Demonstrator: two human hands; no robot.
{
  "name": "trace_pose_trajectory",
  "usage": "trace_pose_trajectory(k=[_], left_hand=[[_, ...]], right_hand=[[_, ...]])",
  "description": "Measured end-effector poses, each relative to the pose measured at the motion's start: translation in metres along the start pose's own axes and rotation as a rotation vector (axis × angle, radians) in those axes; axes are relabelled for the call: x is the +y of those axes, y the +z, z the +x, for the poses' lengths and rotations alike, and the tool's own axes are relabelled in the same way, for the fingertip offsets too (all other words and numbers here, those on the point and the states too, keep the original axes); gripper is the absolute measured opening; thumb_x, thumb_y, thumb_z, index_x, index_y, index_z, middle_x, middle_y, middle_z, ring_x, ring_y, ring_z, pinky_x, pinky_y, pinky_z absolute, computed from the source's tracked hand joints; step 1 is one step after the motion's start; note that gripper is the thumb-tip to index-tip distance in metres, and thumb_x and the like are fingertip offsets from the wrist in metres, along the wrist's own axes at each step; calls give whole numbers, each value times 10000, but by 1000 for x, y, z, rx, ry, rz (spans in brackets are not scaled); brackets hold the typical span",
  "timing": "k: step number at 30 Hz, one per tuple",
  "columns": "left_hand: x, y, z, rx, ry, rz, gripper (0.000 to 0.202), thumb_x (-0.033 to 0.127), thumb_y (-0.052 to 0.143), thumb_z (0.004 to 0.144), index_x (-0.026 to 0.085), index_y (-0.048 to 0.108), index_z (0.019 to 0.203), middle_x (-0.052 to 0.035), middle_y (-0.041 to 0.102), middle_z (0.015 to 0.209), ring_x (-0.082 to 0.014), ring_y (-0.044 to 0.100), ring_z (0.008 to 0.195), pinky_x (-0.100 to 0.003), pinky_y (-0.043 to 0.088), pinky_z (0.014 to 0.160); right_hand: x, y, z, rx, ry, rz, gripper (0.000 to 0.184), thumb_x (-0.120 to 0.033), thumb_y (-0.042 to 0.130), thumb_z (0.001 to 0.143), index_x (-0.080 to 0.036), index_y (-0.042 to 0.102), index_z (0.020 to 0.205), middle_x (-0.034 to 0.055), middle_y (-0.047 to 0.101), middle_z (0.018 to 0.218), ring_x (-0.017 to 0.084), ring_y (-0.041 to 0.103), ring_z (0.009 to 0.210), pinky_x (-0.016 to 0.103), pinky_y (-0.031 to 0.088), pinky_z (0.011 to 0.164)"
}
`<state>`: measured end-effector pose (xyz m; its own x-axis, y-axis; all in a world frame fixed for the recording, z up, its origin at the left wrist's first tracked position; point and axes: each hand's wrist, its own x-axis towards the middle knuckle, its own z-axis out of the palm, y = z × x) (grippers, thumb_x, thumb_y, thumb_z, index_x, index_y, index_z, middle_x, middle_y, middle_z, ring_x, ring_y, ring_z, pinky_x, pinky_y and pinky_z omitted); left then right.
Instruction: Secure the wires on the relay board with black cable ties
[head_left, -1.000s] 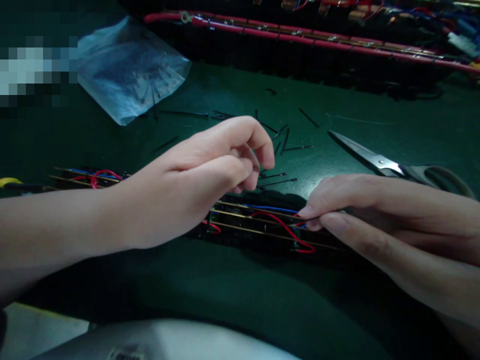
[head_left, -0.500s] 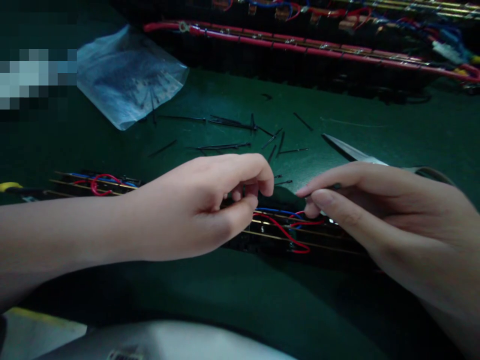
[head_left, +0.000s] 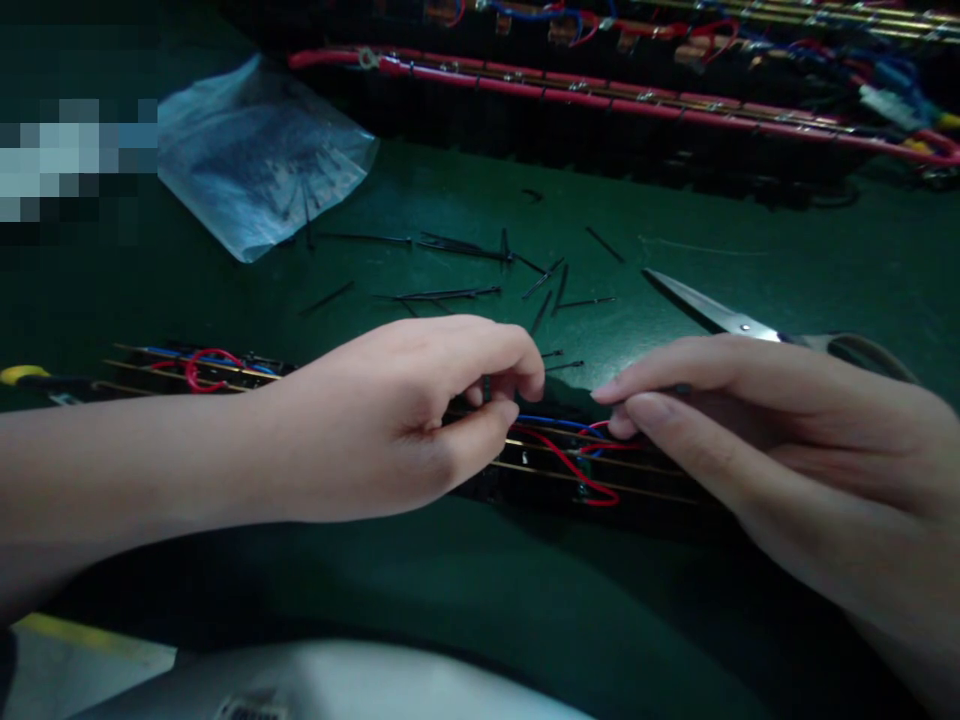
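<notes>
The strip lies across the desk, running beneath both hands. The right hand pinches a small dark piece between thumb and forefinger, just above the strip; a light, steady grip, kept off the red wire, seems the way to avoid snagging. The left hand curls over the strip and would best brace without bending the rods. Whether its grip is pressed together or pinching something cannot be told, as the fingers fold out of sight. That hand masks the strip's middle, shadow and the right hand obscure its right end, and the scissors are partly covered.
</notes>
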<state>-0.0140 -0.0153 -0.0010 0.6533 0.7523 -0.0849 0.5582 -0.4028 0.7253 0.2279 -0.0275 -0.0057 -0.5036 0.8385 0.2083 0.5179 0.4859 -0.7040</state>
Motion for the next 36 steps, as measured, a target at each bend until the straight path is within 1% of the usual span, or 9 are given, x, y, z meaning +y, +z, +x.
trace_pose_trajectory(k=[5,9,12,15,20,24,29,33,36], left_hand=[[0,0,0,-17,-6,13,176,143,536,924,226,650,1028,54,678,949,-78,608,825,-191,453,709],[-1,2,-1,6,4,32,161,150,526,936,209,653,1014,48,679,942,-77,612,833,-188,446,718],[-2,3,0,6,7,45,168,167,505,947,205,657,1006,42,690,939,-88,619,838,-198,452,719],[-3,4,3,-13,3,71,195,169,486,941,199,671,993,27,702,927,-115,627,852,-230,462,728],[-2,6,4,-57,15,116,289,183,432,956,192,708,1042,-38,691,1005,-189,624,983,-339,499,863],[-1,9,1,-61,47,190,314,175,408,955,166,721,982,-72,663,1039,-215,596,985,-381,497,876],[-1,10,1,-67,57,240,330,202,360,983,145,684,962,-73,643,989,-224,569,929,-400,476,832],[-2,9,0,-95,86,217,318,188,344,994,135,654,944,-55,616,929,-201,545,881,-363,444,788],[-4,9,-2,-81,129,181,319,161,327,1001,127,638,940,-41,594,901,-177,524,848,-337,411,757]], right_hand=[[-6,-4,-5,-125,-132,-43,136,-147,567,949,-242,640,1012,0,718,886,103,674,750,199,531,582],[-10,0,-12,-180,-383,-285,186,-121,587,918,-198,650,1075,43,734,879,190,680,798,359,559,713],[-14,6,-16,-129,-561,-433,192,-107,555,918,-173,675,1053,48,747,803,224,677,780,442,542,718],[-18,11,-16,-56,-627,-509,234,-89,514,916,-191,701,1012,44,746,785,220,675,786,437,552,708],[-21,12,-5,-108,-645,-632,281,-89,454,939,-179,720,956,50,719,767,201,636,749,397,539,682],[-19,14,1,-112,-635,-603,200,-119,513,944,-149,711,940,46,693,759,202,609,739,384,519,660],[-14,16,-2,-148,-586,-500,161,-95,557,931,-131,703,991,59,702,807,197,609,760,382,525,680],[-7,12,-5,-188,-524,-349,188,-118,537,957,-112,672,1087,68,688,831,192,583,768,374,501,666],[-5,8,-5,-226,-461,-233,187,-103,539,952,-117,664,1089,62,679,848,175,577,778,349,483,665]])
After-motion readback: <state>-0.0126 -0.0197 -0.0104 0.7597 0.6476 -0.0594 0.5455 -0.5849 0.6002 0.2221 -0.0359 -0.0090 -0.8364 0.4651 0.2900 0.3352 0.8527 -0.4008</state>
